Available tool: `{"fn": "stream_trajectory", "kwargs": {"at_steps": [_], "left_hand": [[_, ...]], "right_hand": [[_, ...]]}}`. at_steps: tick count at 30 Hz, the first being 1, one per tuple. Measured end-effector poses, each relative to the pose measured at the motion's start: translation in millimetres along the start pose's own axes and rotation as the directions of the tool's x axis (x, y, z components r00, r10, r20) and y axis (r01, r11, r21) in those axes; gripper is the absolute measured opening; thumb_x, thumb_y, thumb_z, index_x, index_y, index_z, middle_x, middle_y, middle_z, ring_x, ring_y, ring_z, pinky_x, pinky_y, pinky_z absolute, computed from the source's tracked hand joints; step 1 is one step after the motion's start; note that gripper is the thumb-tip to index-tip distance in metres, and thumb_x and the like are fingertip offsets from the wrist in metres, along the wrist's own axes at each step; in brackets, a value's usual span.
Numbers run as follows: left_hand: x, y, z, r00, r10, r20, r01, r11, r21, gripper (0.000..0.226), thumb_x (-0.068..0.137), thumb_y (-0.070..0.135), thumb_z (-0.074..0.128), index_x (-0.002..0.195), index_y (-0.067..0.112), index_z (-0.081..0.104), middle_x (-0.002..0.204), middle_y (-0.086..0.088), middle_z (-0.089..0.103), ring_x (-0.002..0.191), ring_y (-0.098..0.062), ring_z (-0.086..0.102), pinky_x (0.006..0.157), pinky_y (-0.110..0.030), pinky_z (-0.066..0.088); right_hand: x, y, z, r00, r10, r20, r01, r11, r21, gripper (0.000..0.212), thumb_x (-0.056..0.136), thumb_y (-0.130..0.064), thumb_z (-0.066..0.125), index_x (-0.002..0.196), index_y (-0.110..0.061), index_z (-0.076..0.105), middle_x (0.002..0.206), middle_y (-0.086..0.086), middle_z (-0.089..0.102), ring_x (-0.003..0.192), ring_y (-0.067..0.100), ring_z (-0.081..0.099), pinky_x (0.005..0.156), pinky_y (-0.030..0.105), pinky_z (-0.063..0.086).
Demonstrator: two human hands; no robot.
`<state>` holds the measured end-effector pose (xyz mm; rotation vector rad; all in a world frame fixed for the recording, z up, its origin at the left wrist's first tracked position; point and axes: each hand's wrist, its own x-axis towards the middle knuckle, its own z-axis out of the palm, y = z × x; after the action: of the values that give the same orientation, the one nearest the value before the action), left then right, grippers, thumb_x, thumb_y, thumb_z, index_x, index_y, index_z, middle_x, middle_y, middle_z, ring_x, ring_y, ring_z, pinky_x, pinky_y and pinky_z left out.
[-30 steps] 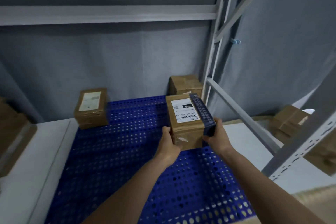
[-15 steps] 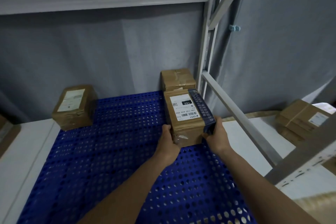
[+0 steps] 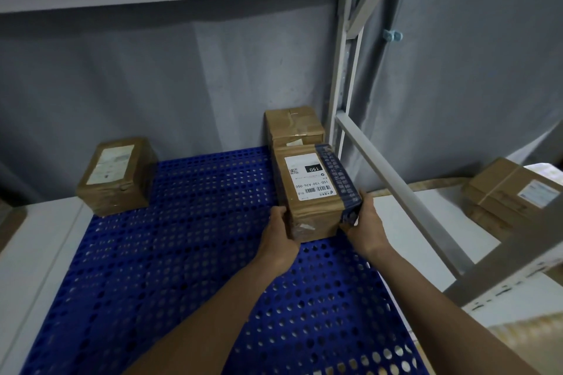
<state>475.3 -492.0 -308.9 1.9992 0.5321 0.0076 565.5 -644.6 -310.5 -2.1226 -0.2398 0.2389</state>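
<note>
From the head view, the left hand (image 3: 278, 236) and right hand (image 3: 364, 222) each keep a closed grip on the near end of a labelled box (image 3: 313, 192). The box is at the right of the blue perforated mat (image 3: 198, 253), just in front of a taped box (image 3: 294, 126). A third box (image 3: 117, 176) sits far left.

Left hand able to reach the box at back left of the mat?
Probably yes: only bare blue mat lies between the left hand and that box, but it grips the labelled parcel and must let go first.
</note>
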Motion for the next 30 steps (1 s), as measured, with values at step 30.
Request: {"fn": "stream_trajectory", "kwargs": {"at_steps": [30], "left_hand": [[-191, -96, -278, 0.867, 0.109, -0.486, 0.239, 0.765, 0.598, 0.045, 0.100, 0.013, 0.041, 0.144, 0.018, 0.034, 0.148, 0.000, 0.037, 0.133, -0.015, 0.036, 0.105, -0.017, 0.021]], "right_hand": [[-146, -224, 207, 0.617, -0.474, 0.629, 0.785, 0.437, -0.440, 0.079, 0.097, -0.028, 0.051, 0.152, -0.031, -0.005, 0.160, 0.003, -0.005, 0.147, 0.029, -0.007, 0.118, 0.044, 0.006]]}}
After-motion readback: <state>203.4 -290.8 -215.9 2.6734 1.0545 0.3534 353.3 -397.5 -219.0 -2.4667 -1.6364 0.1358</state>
